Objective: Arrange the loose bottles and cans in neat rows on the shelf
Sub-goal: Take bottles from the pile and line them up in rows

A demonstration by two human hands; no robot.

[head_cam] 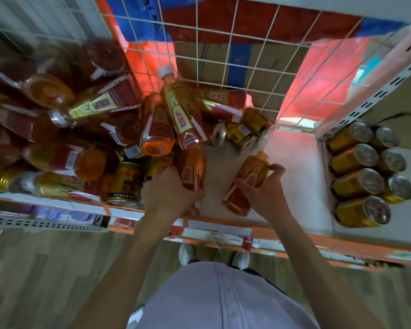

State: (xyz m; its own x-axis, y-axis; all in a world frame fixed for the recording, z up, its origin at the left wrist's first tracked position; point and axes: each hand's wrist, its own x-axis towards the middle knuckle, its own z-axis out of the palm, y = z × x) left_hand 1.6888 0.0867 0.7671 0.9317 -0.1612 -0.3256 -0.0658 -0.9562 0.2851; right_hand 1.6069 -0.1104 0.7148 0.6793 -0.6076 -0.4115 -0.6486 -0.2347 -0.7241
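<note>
1. I count seven gold cans (358,184) standing in two rows at the right of frame, four in front and three behind.
2. Three loose cans (241,137) lie on their sides at centre, near the wire back panel (223,43).
3. The bottle pile (166,115) fills the left half of the shelf (292,167). It's overlapped and blurred, so I can't count it.
4. Left hand (169,191): fingers curled round the first bottle (191,169) at the pile's edge.
5. Right hand (263,188): thumb and fingers wrapped round the second bottle (253,173), which lies tilted on bare shelf at centre.
6. Both forearms reach up from the bottom of frame.

wood-plank floor (45,269) below, white wire grid (223,43) behind.
</note>
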